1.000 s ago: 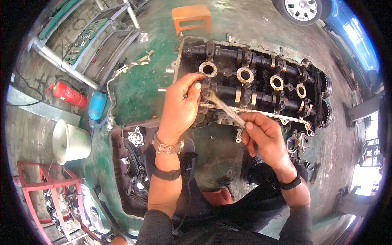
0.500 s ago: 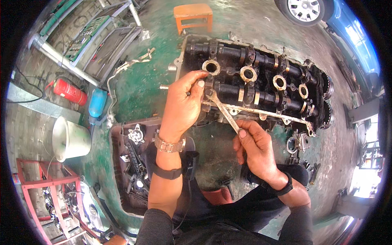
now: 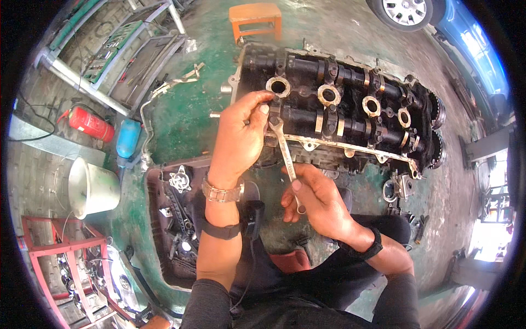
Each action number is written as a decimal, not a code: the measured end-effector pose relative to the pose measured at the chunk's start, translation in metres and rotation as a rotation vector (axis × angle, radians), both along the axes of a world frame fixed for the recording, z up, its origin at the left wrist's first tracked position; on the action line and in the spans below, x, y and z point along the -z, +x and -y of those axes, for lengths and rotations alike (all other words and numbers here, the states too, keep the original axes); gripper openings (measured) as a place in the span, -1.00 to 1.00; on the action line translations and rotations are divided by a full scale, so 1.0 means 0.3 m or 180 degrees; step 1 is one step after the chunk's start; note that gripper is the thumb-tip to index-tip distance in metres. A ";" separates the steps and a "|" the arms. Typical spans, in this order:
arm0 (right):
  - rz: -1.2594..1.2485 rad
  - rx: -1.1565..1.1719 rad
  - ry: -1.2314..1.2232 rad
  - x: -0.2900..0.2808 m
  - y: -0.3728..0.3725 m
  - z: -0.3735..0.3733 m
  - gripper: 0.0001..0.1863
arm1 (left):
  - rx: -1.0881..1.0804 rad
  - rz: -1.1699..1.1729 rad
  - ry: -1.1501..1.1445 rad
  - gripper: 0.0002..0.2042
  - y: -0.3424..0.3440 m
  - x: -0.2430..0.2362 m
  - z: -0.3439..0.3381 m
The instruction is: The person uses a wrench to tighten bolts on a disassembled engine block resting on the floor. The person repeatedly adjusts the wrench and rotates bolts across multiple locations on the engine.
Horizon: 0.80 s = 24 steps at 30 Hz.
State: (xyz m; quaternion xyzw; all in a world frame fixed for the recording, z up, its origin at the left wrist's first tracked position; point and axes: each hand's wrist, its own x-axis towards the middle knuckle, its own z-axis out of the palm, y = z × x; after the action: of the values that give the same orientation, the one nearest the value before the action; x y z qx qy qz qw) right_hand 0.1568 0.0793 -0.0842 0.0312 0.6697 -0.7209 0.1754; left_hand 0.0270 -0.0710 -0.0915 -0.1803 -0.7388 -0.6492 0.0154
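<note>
Wrench [image 3: 285, 153] swung leftward, right hand [image 3: 324, 202] pinching it, left hand [image 3: 236, 140] grip unclear, green floor [image 3: 181, 118], orange stool [image 3: 255, 13]

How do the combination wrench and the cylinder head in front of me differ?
The combination wrench is small and slim; the cylinder head is large and bulky.
The wrench is silvery, while the cylinder head is mostly black with a paler rim.
The wrench points toward your body, whereas the cylinder head stretches mainly left to right.
Both look metallic.
</note>
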 end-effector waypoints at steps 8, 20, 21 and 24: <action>0.0000 -0.0131 0.0169 -0.017 -0.031 0.041 -0.66 | -0.0014 0.0051 -0.0038 -0.81 0.003 -0.009 0.006; -0.0781 0.0928 0.0766 -0.045 -0.077 -0.134 -0.80 | -0.0004 0.0255 -0.0135 -0.80 0.010 -0.026 0.010; -0.0755 0.1083 0.0880 -0.065 -0.097 -0.152 -0.81 | -0.0043 0.0084 -0.0225 -0.80 0.006 -0.026 0.007; -0.1266 0.1023 0.1149 -0.122 -0.139 -0.189 -0.83 | -0.0059 -0.0041 -0.0212 -0.80 0.006 -0.029 0.002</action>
State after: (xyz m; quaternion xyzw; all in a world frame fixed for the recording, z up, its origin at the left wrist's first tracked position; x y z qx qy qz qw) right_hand 0.1151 0.1360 -0.0477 0.0256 0.7946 -0.6008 -0.0836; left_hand 0.0286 -0.0714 -0.0827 -0.1781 -0.7615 -0.6228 0.0202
